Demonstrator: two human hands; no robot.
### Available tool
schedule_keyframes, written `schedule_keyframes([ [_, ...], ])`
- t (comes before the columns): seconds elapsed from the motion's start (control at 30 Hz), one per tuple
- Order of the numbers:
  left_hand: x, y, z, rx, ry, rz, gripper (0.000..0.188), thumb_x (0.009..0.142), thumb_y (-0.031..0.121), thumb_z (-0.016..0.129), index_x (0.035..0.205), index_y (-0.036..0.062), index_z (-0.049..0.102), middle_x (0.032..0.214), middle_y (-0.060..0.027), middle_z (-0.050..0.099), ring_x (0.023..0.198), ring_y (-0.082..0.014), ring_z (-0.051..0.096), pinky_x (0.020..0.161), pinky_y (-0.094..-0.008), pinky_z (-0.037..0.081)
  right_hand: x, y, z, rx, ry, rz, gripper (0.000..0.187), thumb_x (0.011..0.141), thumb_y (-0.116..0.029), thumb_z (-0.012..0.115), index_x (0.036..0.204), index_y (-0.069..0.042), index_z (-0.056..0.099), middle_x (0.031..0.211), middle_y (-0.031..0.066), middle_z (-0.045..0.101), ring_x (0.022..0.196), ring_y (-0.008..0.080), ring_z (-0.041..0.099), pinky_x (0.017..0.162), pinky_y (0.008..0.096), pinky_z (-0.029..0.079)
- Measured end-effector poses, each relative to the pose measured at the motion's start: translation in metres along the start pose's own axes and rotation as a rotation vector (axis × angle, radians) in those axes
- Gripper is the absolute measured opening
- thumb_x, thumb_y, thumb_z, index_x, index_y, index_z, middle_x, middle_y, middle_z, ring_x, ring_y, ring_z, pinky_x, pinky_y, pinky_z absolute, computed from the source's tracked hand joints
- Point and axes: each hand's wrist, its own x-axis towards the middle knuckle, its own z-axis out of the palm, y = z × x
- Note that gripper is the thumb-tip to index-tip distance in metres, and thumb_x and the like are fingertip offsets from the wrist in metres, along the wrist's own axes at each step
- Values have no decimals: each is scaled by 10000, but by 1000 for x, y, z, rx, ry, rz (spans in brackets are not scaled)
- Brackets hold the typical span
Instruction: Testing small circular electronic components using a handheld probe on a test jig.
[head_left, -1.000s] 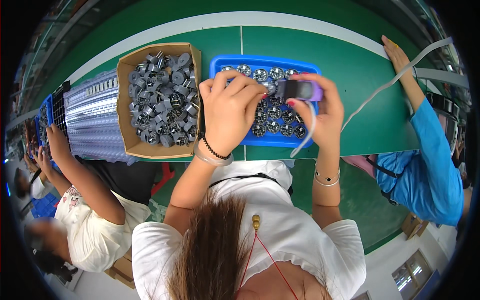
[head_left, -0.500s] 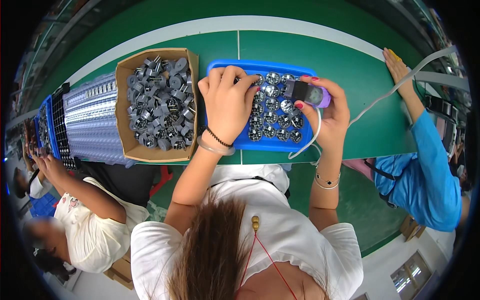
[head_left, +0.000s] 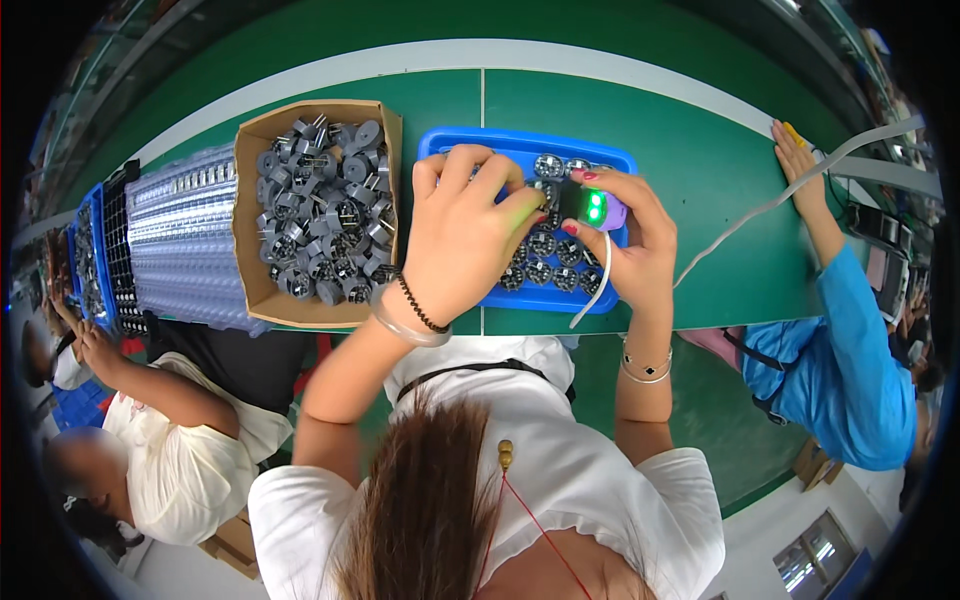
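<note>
My right hand grips a small black and purple handheld device with two green lights glowing on it, and a pale cable hangs from it. The device sits over the right part of a shallow blue tray. Rows of small round dark parts with shiny metal contacts fill much of that tray. Close to the device's dark end, my left hand is closed in a pinch over the tray. Whatever lies between its fingertips is hidden, and the hand covers the tray's left side.
Left of the tray stands an open cardboard box heaped with grey pronged parts. Clear ribbed plastic trays lie beyond it. Another person's hand rests on the green table at right. A second person sits at left. A pale cable crosses the table.
The device in my right hand has moved left and slightly down, and its green lights have come on. My left hand has shifted right and down, bringing its fingertips close to the device.
</note>
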Motion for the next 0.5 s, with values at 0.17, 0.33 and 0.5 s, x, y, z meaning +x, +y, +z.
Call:
schedule_keyframes([
  [0.17, 17, -24, -9, 43, -96, 178, 21, 696, 151, 637, 698, 130, 634, 748, 6, 515, 829, -179, 494, 775, -343, 345, -7, 3, 6, 159, 36, 103, 485, 695, 65, 734, 1128, 6, 524, 1096, 157, 603, 1054, 226, 567, 904, 327, 463],
  [0.33, 19, -55, 19, 86, -123, 258, 52, 688, 180, 662, 705, 132, 673, 748, 16, 536, 852, -172, 505, 790, -336, 346, -14, 7, 0, 224, 313, 54, 483, 733, 91, 693, 1158, 4, 479, 1132, 178, 576, 1057, 240, 562, 935, 354, 450],
  [0.5, 27, -62, 9, 2, -235, 188, 231, 681, 180, 732, 903, 129, 695, 866, 25, 607, 898, -184, 514, 816, -331, 344, -23, 8, 3, 193, 254, 82, 497, 726, 82, 706, 1161, 3, 481, 1142, 180, 566, 1052, 235, 563, 915, 348, 473],
])
